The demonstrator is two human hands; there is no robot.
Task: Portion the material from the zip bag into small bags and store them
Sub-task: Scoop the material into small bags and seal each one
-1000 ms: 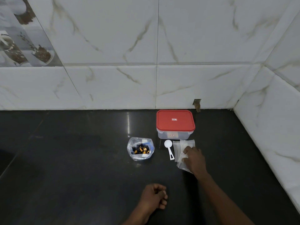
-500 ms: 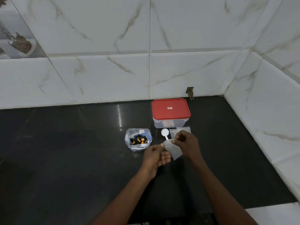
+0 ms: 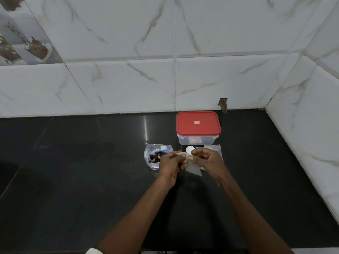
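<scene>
The right grip hides the handle of the spoon and most of the spare bags; what the zip bag holds is blurred. The left grip and the right grip both pinch the top edge of the small bag, which hangs at 6 o'clock from their fingertips, above the desk. The zip bag lies at 10 o'clock from the left grip.

Single view, worn on the head. The desk is looked down upon from near above, lens tilted forward. The tiled wall is faced ahead, its corner caught at right. The left hand and right hand are framed centrally.
</scene>
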